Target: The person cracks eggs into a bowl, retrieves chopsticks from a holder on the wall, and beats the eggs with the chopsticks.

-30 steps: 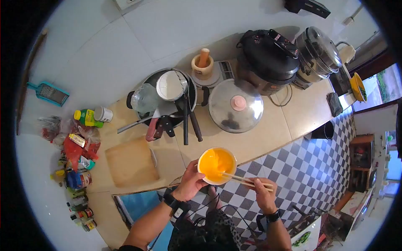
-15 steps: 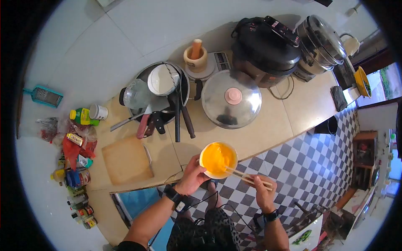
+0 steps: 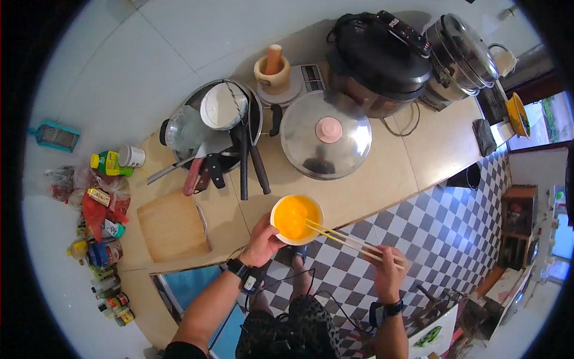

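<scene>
My left hand [image 3: 262, 240] grips a white bowl [image 3: 319, 213] by its left side, near the counter's front edge. Inside the bowl is beaten egg [image 3: 293, 216], bright yellow-orange liquid. A pair of chopsticks [image 3: 347, 240] slants down to the left from my right hand [image 3: 387, 269], which is closed around their upper ends. The chopstick tips dip into the egg at the bowl's right side. Behind the bowl sits a lidded pot [image 3: 350, 140] with a pink knob.
A basin [image 3: 257, 110] holds a white bowl, knives and pan handles. A cutting board [image 3: 173, 230] lies at left, beside bottles and bags. A mortar with a pestle [image 3: 273, 63], a black pressure cooker [image 3: 382, 60] and a steamer [image 3: 457, 54] stand along the wall.
The bowl and my left hand have shifted slightly left and up in view. My right hand has moved a little right, and more of the chopsticks' length shows. The camera view has shifted slightly.
</scene>
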`<state>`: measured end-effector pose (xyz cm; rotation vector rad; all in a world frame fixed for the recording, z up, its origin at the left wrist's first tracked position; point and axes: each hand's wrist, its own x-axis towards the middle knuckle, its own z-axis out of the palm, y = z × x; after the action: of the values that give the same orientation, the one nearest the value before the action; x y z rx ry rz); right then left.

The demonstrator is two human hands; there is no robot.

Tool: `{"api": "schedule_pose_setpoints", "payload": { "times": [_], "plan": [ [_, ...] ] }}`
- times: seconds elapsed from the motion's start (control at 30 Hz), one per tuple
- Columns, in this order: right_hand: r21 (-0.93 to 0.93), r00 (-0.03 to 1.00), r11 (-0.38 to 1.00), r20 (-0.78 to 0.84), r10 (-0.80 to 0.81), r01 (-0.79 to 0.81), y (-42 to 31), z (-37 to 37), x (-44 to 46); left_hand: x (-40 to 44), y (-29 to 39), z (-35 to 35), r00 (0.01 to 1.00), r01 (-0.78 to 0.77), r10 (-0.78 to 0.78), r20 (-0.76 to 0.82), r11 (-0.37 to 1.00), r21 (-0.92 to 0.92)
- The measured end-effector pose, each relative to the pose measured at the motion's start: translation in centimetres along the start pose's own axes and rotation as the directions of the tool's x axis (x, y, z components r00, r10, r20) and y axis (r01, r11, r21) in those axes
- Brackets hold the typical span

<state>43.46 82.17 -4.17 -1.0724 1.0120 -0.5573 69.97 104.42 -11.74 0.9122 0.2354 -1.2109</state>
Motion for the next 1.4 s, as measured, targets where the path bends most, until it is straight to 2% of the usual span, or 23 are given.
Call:
{"api": "schedule_pose_setpoints", "payload": {
  "times": [0.3,0.4,0.47,0.57,0.67,0.8,0.87,1.0,1.1,1.17,1.2,1.27,1.3,1.37,1.4],
  "plan": [
    [0.027,0.995,0.996,-0.052,0.087,-0.086,2.4,-1.3,0.8,0.7,-0.7,-0.2,1.000,-0.007,0.008,-0.018,0.996,0.089],
    [0.136,0.996,0.986,0.024,0.090,-0.092,3.0,-1.9,0.7,0.8,-0.5,-0.4,1.000,0.003,-0.001,-0.029,0.997,0.075],
    [0.026,0.991,0.991,-0.033,0.130,-0.130,2.9,-1.8,1.0,0.9,-0.4,-0.5,1.000,0.017,-0.015,-0.022,0.997,0.072],
    [0.147,0.996,0.985,-0.013,0.093,-0.090,2.0,-1.4,0.5,0.8,-0.2,-0.1,0.998,0.017,-0.012,-0.054,0.996,0.087],
    [0.076,0.993,0.992,-0.059,0.104,-0.100,2.6,-1.2,0.5,0.4,0.3,0.6,0.998,-0.007,0.012,-0.057,0.997,0.075],
    [0.160,0.996,0.983,0.003,0.090,-0.090,2.6,-0.9,0.1,0.0,0.4,0.3,0.993,-0.056,0.066,-0.096,0.993,0.102],
    [0.072,0.995,0.992,-0.014,0.101,-0.100,2.3,-0.3,0.4,-0.1,0.8,0.8,0.993,-0.038,0.046,-0.110,0.997,0.074],
    [0.133,0.997,0.988,0.017,0.079,-0.081,2.7,-0.5,0.1,-1.5,1.4,1.5,0.989,0.003,0.006,-0.149,0.998,0.059],
    [0.028,0.996,0.996,0.021,0.088,-0.089,1.8,-0.1,0.5,-2.2,1.4,0.6,0.998,0.003,0.002,-0.057,0.996,0.088],
    [0.148,0.997,0.987,0.053,0.060,-0.067,2.0,-0.1,0.2,-3.4,0.9,-1.0,0.994,0.038,-0.029,-0.101,0.995,0.090],
    [0.149,0.996,0.986,0.052,0.065,-0.072,2.2,0.0,0.1,-4.0,0.6,-1.9,0.994,0.041,-0.032,-0.106,0.995,0.091],
    [0.273,0.996,0.958,0.018,0.089,-0.090,2.6,0.3,0.4,-4.6,-0.1,-3.7,0.989,0.064,-0.052,-0.141,0.995,0.078],
    [0.271,0.996,0.958,0.016,0.089,-0.090,2.6,0.1,0.3,-5.1,-0.6,-4.5,0.989,0.066,-0.055,-0.139,0.995,0.077],
    [0.048,0.988,0.990,-0.077,0.135,-0.132,2.5,-0.3,0.3,-6.2,-0.9,-5.5,0.981,0.074,-0.059,-0.185,0.994,0.074],
    [0.050,0.988,0.989,-0.070,0.139,-0.136,2.4,-0.7,0.2,-6.7,-1.0,-6.0,0.980,0.071,-0.055,-0.192,0.995,0.076]
  ]
}}
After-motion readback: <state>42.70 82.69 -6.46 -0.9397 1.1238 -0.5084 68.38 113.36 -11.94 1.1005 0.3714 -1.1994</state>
